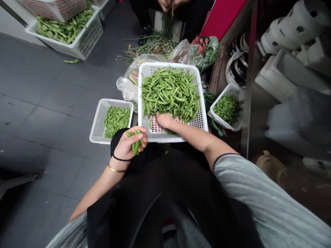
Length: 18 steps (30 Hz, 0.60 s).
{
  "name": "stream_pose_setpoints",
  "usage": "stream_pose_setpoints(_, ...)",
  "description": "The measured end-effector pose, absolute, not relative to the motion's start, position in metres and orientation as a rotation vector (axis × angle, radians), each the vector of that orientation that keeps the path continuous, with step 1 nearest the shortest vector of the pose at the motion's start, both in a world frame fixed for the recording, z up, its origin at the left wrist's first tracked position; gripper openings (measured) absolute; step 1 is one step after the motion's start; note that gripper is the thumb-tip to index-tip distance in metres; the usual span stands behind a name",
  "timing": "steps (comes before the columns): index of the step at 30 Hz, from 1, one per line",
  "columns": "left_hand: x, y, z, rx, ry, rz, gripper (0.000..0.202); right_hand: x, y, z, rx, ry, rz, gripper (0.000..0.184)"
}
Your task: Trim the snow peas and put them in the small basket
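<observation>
My left hand is closed around several green pea pods, just off the near left corner of a large white basket. A big heap of pea pods fills the far and middle part of that basket. Inside it, my right hand reaches to the near edge of the heap, palm down; its fingers are mostly hidden, so whether they grip a pod is unclear. To the left, lower down, stands a smaller white basket with more pea pods in it.
Leafy greens lie in a small white basket at right, beside a metal edge. Beyond the large basket are plastic bags, scissors and cut green stalks before another person's hands. Stacked baskets stand far left.
</observation>
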<state>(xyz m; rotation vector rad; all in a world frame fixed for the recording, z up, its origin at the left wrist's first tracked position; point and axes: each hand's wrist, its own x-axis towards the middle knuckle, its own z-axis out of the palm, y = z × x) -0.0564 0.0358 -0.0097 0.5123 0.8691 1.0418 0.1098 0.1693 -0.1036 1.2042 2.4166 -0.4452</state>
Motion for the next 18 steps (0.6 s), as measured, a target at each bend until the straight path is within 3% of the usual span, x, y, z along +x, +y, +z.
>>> stream_pose_setpoints(7, -0.055, 0.034, -0.018, 0.483, 0.967, 1.017, 0.018, 0.121, 0.163, -0.112, 1.217, 2.436, -0.449, 0.031)
stream_pose_setpoints(14, -0.041, 0.037, -0.019, 0.461, 1.083, 0.926, 0.024, 0.151, 0.157, -0.070, 1.254, 2.467, -0.574, 0.033)
stream_pose_setpoints(18, -0.032, 0.034, -0.016, 0.466, 1.055, 0.959, 0.027, 0.166, 0.156, -0.056, 1.195, 2.340, -0.678, 0.021)
